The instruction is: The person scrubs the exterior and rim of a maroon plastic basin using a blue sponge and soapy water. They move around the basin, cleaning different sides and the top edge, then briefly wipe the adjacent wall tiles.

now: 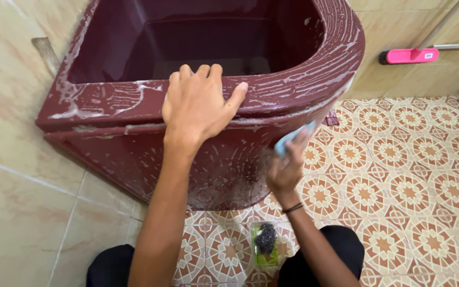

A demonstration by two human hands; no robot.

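Observation:
A dark maroon tub [293,85] stands in the corner, its rim and outer wall streaked with white soap foam. My left hand [197,103] lies flat on the front rim, fingers curled over the inner edge. My right hand [288,162] is lower, against the tub's curved outer wall, and grips a light blue sponge [292,139]. A dark band circles that wrist. My knees in black cloth show at the bottom.
On the patterned floor tiles between my knees lies a clear wrapper with a dark steel scrubber on a green pad [266,242]. A pink broom head [407,55] with a grey handle leans by the right wall. Beige wall tiles are at the left.

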